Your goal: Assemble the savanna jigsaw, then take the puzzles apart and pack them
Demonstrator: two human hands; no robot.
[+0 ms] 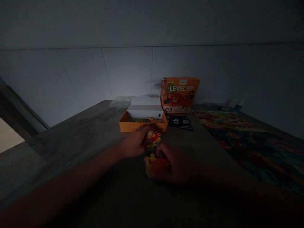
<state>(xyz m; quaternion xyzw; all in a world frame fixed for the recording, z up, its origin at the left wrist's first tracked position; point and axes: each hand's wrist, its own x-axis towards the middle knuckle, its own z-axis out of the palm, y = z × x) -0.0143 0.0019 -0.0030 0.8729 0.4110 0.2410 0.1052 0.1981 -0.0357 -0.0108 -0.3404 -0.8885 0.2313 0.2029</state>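
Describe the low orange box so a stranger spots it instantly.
Find the gray table by the paneled wall. Near its far edge, left of the standing LEVEL UP! box, lies a low orange box. That neighbor stands tall; this one sits low, its white-lined lid raised, colorful pieces inside.

On the table, an open box sits in the middle, loose pieces inside. Behind it to the right stands a carton; behind it to the left lies plastic wrapping. A leaflet lies before the carton. Farther right spreads a picture sheet, a bottle near its far end. Before the open box lies one cluster of puzzle pieces, with a larger piece nearer.
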